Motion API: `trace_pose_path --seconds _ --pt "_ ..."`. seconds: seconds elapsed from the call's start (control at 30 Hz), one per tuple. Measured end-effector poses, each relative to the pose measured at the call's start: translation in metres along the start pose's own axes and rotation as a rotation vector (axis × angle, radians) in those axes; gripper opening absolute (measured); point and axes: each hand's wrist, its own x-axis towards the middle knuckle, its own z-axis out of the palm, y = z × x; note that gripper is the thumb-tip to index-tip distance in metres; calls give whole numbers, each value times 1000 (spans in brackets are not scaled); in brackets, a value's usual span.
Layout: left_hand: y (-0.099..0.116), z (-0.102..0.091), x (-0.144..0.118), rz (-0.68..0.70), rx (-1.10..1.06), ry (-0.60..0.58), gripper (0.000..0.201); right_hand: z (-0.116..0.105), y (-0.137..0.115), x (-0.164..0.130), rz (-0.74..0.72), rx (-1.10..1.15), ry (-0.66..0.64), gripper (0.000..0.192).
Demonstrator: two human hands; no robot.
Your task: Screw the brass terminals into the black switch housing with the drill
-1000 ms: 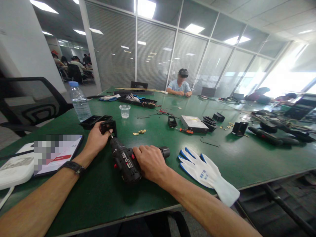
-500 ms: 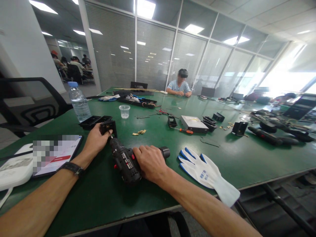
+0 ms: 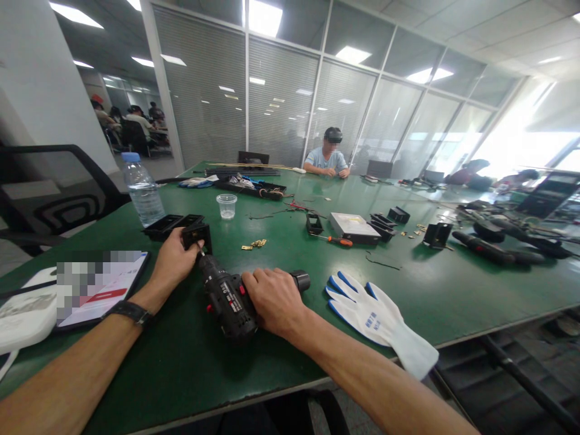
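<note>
My left hand [image 3: 176,261] is closed on a small black plastic housing [image 3: 202,234], held up off the table on its near side. My right hand [image 3: 275,301] wraps round the handle of a black cordless drill [image 3: 232,308], which lies on its side. The drill's bit points at the housing, close to my left fingertips; whether it touches a screw there I cannot make out. Just beyond the drill lie several small brass-coloured pieces [image 3: 254,244]. Behind my left hand are more black housings [image 3: 167,226].
On the green table [image 3: 290,374] are a water bottle [image 3: 142,192], a clear cup [image 3: 226,206], a tablet [image 3: 106,290], a white-and-blue glove [image 3: 369,311], an orange screwdriver [image 3: 338,241] and a silver drive box [image 3: 354,226]. A person [image 3: 326,158] sits across the table.
Both hands keep their grip on the housing and the drill, with hardly any movement. The whole view has shifted slightly.
</note>
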Motion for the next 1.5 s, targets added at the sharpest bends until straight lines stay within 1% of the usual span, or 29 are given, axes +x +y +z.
trace_pose_path --seconds 0.13,0.27,0.43,0.53,0.67,0.87,1.03,1.2,1.5 --pt "0 0 0 6 8 3 48 1 0 0 -2 -3 12 30" --pt "-4 1 1 34 -7 2 49 2 0 1 -2 0 11 33" --pt "-7 2 3 10 -11 7 49 1 0 1 -4 4 -1 34" --pt "-7 2 3 -6 -10 -5 49 -1 0 1 -3 5 -14 37" --pt "-7 1 4 -2 -13 -16 49 -2 0 1 -3 6 -18 34" --pt "-7 2 3 -9 -39 -21 50 -2 0 1 -5 8 -20 38" --pt "-5 2 2 20 -53 -17 47 -1 0 1 1 13 -29 36" --pt "-5 2 2 34 -46 -5 44 -1 0 1 1 9 -39 39" --pt "-7 2 3 27 -47 -12 44 -2 -1 2 0 5 -51 39"
